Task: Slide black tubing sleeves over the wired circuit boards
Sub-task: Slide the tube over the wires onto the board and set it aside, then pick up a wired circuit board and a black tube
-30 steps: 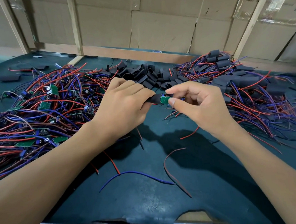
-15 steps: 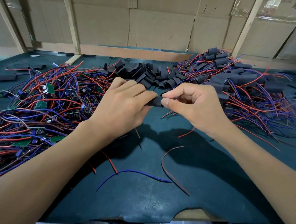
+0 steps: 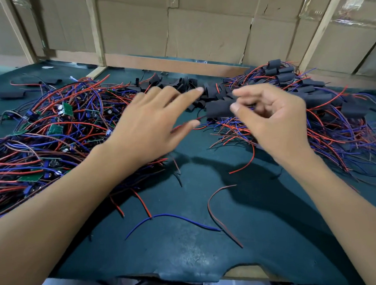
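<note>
a: head view. what is seen of the hands?

b: the left hand (image 3: 147,125) is held over the green mat (image 3: 188,241) with its fingers straight and slightly spread; nothing is gripped by it. the right hand (image 3: 271,117) is blurred, its fingers curled, and one end of a black sleeve (image 3: 219,108) appears to be pinched between thumb and fingertips.

a: where is the sleeve found?

b: it is held level between the two hands, above the mat, its free end near the left fingertips but apart from them. red and blue wires are seen trailing below it. whether a board is inside cannot be told.

a: and the rest?

b: bare wired circuit boards (image 3: 66,110) are heaped at the left. loose black sleeves (image 3: 185,84) are piled at the back centre. sleeved pieces (image 3: 288,76) are stacked at the right. cardboard panels (image 3: 209,31) are stood behind the mat.
</note>
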A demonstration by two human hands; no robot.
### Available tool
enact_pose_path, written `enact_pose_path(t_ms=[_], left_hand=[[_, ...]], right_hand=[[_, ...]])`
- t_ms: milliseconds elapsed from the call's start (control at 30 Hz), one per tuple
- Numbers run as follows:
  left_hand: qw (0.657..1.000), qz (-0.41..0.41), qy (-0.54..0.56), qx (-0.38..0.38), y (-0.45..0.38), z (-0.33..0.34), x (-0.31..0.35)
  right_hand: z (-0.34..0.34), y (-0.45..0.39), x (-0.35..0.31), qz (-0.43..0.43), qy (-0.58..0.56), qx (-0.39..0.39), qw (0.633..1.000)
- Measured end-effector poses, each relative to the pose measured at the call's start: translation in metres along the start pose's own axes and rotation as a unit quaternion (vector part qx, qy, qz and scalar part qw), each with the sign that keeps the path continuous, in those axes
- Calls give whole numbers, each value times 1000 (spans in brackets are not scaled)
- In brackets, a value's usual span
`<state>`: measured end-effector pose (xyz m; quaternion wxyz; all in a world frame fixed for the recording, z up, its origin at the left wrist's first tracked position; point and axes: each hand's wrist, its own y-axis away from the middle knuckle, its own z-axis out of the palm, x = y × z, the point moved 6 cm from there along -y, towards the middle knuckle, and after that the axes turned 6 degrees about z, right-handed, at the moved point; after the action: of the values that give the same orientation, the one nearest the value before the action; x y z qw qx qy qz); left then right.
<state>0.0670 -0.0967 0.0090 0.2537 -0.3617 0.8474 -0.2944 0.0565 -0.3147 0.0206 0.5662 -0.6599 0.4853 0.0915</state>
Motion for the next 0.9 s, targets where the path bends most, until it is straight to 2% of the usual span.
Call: enact_pose_path(t_ms=[67, 133, 200, 367, 467, 567, 667, 800, 900], left_hand=[[994, -61, -68, -61, 5, 7, -20], [967, -139, -86, -196, 17, 23, -42], [937, -163, -91, -295, 27, 35, -51], [932, -174, -80, -309, 24, 39, -48], [914, -204, -104, -335, 26, 40, -47], [906, -215, -148, -334, 27, 36, -43], [907, -216, -165, -322, 27, 34, -38], [938, -209, -118, -252, 25, 22, -33], [977, -164, -81, -109, 15, 3, -20]], right_hand=[[-18, -7, 5, 12, 100, 58, 993], [-31, -12, 12, 44, 216, 97, 970], [-43, -17, 21, 97, 289, 120, 945], [-66, -23, 35, 174, 378, 135, 899], [-57, -20, 25, 106, 368, 144, 913], [-32, -12, 6, -10, 286, 129, 949], [0, 2, -11, -91, 207, 57, 972], [29, 17, -13, -97, 157, -82, 979], [36, 23, -11, -54, 93, -147, 983]])
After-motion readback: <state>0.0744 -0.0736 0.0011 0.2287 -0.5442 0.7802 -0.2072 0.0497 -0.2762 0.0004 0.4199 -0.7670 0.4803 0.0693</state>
